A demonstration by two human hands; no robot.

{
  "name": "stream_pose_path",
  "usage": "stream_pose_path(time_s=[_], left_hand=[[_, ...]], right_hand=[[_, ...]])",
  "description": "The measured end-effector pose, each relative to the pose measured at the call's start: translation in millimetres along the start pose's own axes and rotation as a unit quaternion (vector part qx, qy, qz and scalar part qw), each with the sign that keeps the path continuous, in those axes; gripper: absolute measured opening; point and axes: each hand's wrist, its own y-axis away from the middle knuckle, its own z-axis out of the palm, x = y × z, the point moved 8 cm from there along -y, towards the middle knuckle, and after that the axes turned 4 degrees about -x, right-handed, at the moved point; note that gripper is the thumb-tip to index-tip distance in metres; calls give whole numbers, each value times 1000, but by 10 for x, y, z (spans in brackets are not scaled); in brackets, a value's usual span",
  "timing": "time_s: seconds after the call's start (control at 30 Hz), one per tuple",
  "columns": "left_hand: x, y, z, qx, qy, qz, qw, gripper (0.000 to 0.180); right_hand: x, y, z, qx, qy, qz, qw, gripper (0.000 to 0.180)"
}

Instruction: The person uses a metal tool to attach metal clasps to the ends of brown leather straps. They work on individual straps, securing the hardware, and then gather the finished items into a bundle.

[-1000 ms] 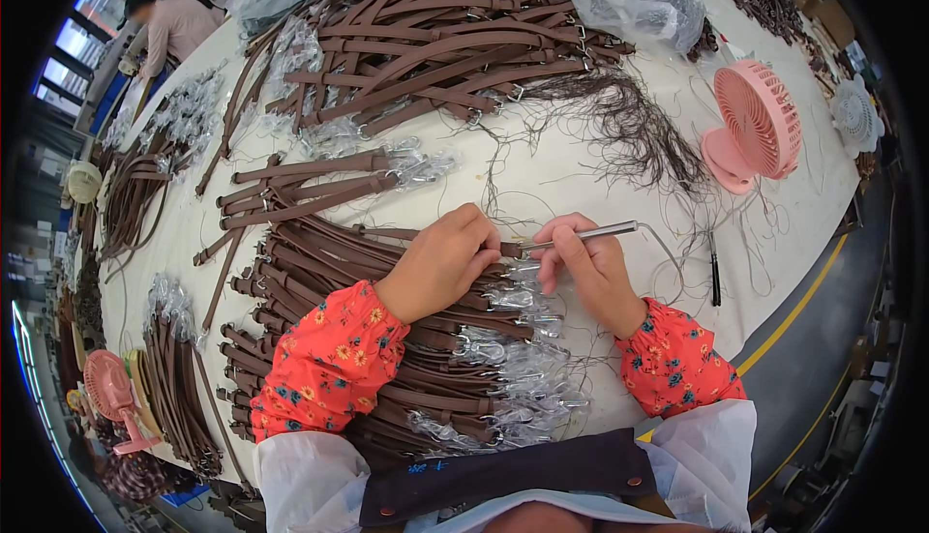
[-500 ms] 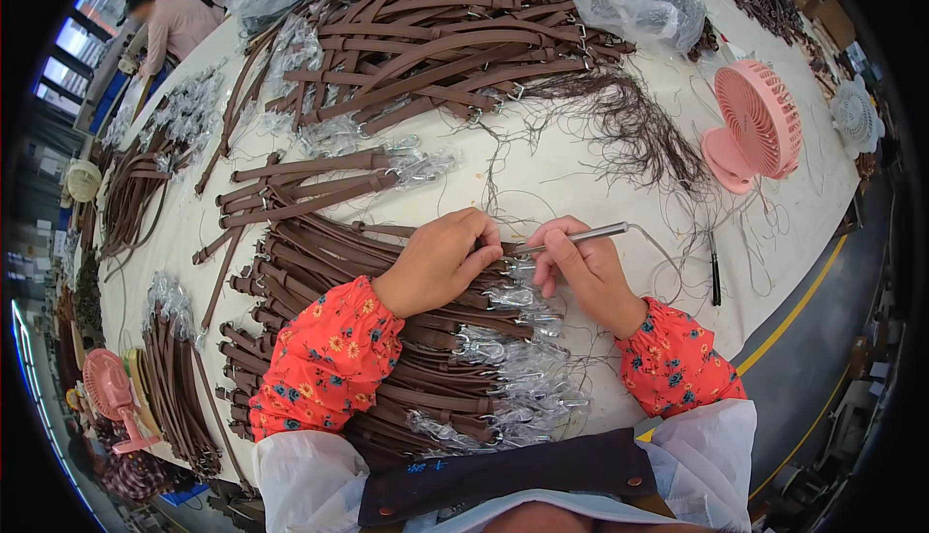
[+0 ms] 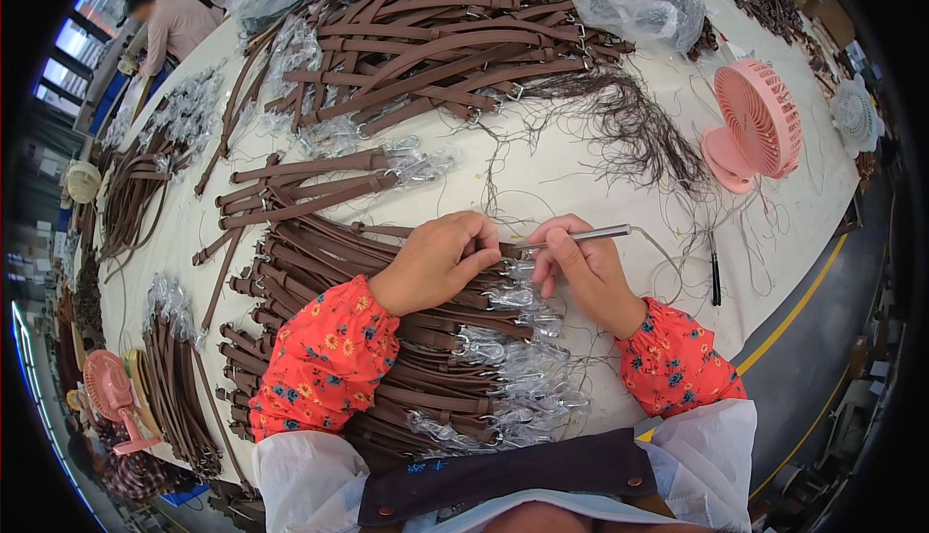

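Observation:
My left hand [image 3: 447,260] is closed, thumb against fingers, on the end of a brown strap [image 3: 384,230]; its fingers hide part of the strap. Close beside it, my right hand [image 3: 584,264] grips a slim silver pen-shaped tool [image 3: 608,232] with a thin cord trailing from its back end. The tool's front points left at the strap end by my left fingertips; whether the two touch I cannot make out. Beneath both hands lies a thick row of brown straps [image 3: 426,378], their metal clasps wrapped in clear plastic [image 3: 527,388] toward the right.
A large heap of brown straps [image 3: 435,44] covers the far part of the white table [image 3: 571,170]. Dark loose threads [image 3: 644,132] lie right of it. A pink fan [image 3: 755,127] stands at the right, near a black pen-like tool [image 3: 715,270]. Another person [image 3: 179,20] is at the far left.
Both hands stay almost in place with the same grip. My left hand and forearm have shifted very slightly to the left.

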Motion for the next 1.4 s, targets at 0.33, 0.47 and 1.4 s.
stream_pose_path(time_s=[0.33,0.47,1.4], left_hand=[[-4,4,8,-15,-9,2,1000,13],[7,10,11,-4,-19,35,999,12],[-165,340,-859,197,-468,-68,859,26]], right_hand=[[-6,-2,-10,5,6,3,1000,36],[-5,-2,-8,5,7,4,1000,36],[-283,60,179,-74,188,-131,971,18]])
